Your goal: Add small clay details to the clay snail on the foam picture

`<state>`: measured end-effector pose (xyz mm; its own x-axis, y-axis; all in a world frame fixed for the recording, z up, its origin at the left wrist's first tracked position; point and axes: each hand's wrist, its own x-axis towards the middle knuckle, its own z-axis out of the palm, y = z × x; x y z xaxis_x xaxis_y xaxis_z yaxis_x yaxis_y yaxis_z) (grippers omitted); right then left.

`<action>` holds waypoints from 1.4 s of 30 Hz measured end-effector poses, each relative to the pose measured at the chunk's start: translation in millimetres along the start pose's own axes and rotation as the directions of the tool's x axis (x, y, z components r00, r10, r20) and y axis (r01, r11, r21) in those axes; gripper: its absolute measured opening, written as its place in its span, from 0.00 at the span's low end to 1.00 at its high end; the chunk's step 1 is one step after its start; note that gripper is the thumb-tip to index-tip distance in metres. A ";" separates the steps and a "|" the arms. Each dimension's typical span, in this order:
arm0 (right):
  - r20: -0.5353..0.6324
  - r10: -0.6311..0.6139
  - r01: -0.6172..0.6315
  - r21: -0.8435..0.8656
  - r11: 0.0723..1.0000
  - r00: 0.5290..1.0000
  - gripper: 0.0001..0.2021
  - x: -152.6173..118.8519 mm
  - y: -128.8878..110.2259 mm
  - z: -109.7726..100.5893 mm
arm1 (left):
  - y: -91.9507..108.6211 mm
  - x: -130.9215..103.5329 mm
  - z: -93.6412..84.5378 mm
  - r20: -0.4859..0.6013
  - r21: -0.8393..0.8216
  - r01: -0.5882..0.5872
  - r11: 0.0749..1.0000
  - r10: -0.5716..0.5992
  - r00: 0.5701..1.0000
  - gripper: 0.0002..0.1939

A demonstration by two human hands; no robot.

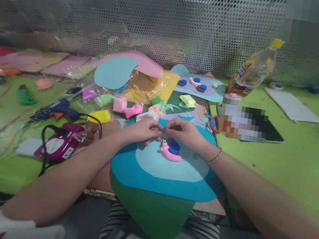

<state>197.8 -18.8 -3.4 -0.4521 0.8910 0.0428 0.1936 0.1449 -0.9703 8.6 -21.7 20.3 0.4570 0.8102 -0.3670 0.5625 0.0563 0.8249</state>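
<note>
Centrally, a pink modelling-clay snail with a blue shell (170,156) lies on a rounded pale-blue paper piece (152,167), atop a wider deep-blue paper shape (126,174). Just beyond it, left hand (145,130) and right hand (186,134) meet, fingertips pinched; whether gripping anything, I cannot tell. Leftward: magenta plastic box (64,144), black-corded.
</note>
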 end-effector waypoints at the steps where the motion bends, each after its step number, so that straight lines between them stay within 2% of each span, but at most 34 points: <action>1: 0.022 -0.016 0.016 0.001 1.000 1.000 0.03 -0.2 -0.3 0.1 | 0.5 -0.5 -0.3 0.008 -0.046 -0.001 0.999 0.001 1.000 0.14; 7: 0.093 -0.098 0.103 -0.049 0.993 0.991 0.03 0.3 -0.2 0.4 | 3.7 -3.2 -1.2 0.024 -0.215 0.036 0.976 -0.031 0.999 0.17; 14: 0.119 -0.092 0.112 -0.172 0.979 0.989 0.05 0.4 -0.1 -3.2 | 4.6 -3.7 -1.0 0.057 -0.305 0.060 0.950 -0.045 0.997 0.18; 20: 0.166 -0.094 0.140 -0.287 0.948 0.982 0.06 0.4 -2.7 -4.6 | 4.8 -2.5 0.8 0.039 -0.283 0.075 0.956 -0.066 0.997 0.16; 28: 0.158 -0.071 0.115 -0.292 0.949 0.985 0.05 -1.1 -3.9 -3.5 | 3.6 -1.5 0.3 0.039 -0.272 0.082 0.959 -0.074 0.997 0.14; 36: 0.157 -0.144 0.182 -0.268 0.946 0.977 0.05 -1.0 -0.9 -2.7 | 4.6 -1.9 0.1 0.035 -0.257 0.082 0.963 -0.075 0.997 0.14; 42: 0.216 -0.199 0.260 -0.307 0.916 0.956 0.06 -1.4 -2.6 -4.8 | 3.8 -2.1 0.0 0.030 -0.262 0.073 0.962 -0.068 0.997 0.14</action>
<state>202.1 -18.4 0.2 -0.6589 0.7298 0.1823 0.3269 0.4961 -0.8044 9.8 -23.2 24.2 0.4382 0.7868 -0.4347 0.3945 0.2663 0.8795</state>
